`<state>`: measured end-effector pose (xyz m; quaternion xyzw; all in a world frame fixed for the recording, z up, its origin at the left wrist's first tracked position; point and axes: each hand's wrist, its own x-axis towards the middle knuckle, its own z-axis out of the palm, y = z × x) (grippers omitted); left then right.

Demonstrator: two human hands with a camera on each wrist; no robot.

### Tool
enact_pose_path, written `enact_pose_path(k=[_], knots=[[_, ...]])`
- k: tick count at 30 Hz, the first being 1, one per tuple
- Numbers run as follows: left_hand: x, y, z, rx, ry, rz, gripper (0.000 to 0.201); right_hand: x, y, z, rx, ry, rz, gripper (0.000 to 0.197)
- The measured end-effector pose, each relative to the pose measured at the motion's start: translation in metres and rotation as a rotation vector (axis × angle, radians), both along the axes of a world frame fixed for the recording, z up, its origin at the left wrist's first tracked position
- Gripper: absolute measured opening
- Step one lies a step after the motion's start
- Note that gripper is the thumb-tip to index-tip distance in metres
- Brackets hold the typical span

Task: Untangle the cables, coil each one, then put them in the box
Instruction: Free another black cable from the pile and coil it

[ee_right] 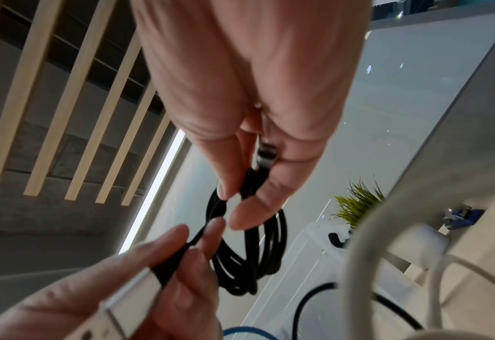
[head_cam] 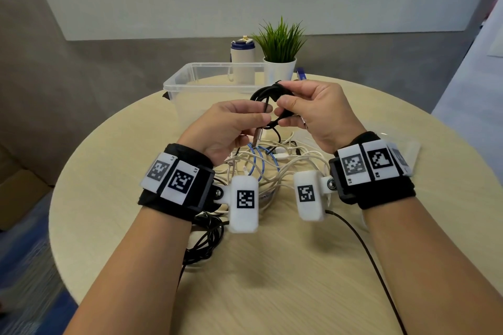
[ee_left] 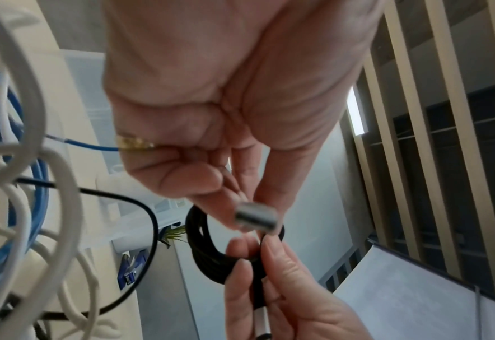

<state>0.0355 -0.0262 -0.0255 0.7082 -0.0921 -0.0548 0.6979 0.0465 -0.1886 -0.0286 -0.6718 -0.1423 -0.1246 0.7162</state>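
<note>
A black cable coil (head_cam: 268, 92) (ee_left: 202, 248) (ee_right: 252, 253) hangs in the air in front of the clear plastic box (head_cam: 174, 81). My right hand (head_cam: 283, 109) (ee_right: 234, 207) pinches the coil's wraps together, with one silver connector (ee_right: 266, 156) tucked between its fingers. My left hand (head_cam: 261, 114) (ee_left: 240, 207) pinches the cable's free end just above a silver USB plug (head_cam: 66, 140) (ee_left: 256, 218) (ee_right: 130, 294). Below my hands a tangle of white cables (head_cam: 296, 163) and a blue cable (head_cam: 261, 160) lies on the round table (head_cam: 272, 266).
A potted plant (head_cam: 280, 62) and a white-and-blue bottle (head_cam: 243, 62) stand behind the box. A clear plastic sheet (head_cam: 402, 147) lies at the right. More black cable (head_cam: 206, 236) lies bunched under my left wrist, and a thin black wire (head_cam: 375, 266) crosses the table's near right.
</note>
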Motion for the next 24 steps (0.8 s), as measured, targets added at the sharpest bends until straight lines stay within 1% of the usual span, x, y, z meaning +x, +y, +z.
enact_pose_path(k=[3, 8, 10, 12, 14, 16, 18, 20, 24], knots=[[0.000, 0.003, -0.001, 0.087, -0.056, 0.011, 0.009, 0.002, -0.002, -0.001, -0.028, 0.022, 0.021, 0.027], [0.001, 0.006, -0.002, 0.098, -0.094, -0.005, 0.019, 0.002, -0.003, -0.001, -0.163, 0.036, 0.038, 0.026], [0.002, 0.009, -0.002, 0.098, -0.100, -0.020, 0.022, 0.001, -0.003, -0.001, -0.176, 0.047, 0.047, 0.023], [0.003, 0.011, -0.002, 0.090, -0.098, -0.061, 0.023, 0.000, -0.002, -0.001, -0.181, 0.059, 0.059, 0.020], [0.002, 0.012, -0.001, 0.069, -0.081, -0.108, 0.020, 0.000, -0.003, -0.001, -0.211, 0.057, 0.077, 0.020], [-0.001, 0.013, 0.001, 0.016, -0.054, -0.134, 0.020, -0.001, -0.005, -0.001, -0.242, 0.050, 0.097, 0.024], [-0.003, 0.013, 0.002, -0.051, -0.016, -0.133, 0.016, -0.001, -0.007, -0.001, -0.258, 0.038, 0.104, 0.025], [-0.002, 0.014, 0.003, -0.057, -0.005, -0.126, 0.020, 0.000, -0.008, -0.001, -0.277, 0.021, 0.077, 0.023], [-0.001, 0.016, 0.003, -0.014, -0.067, -0.107, 0.022, 0.002, -0.009, 0.000, -0.319, -0.008, -0.002, 0.022]])
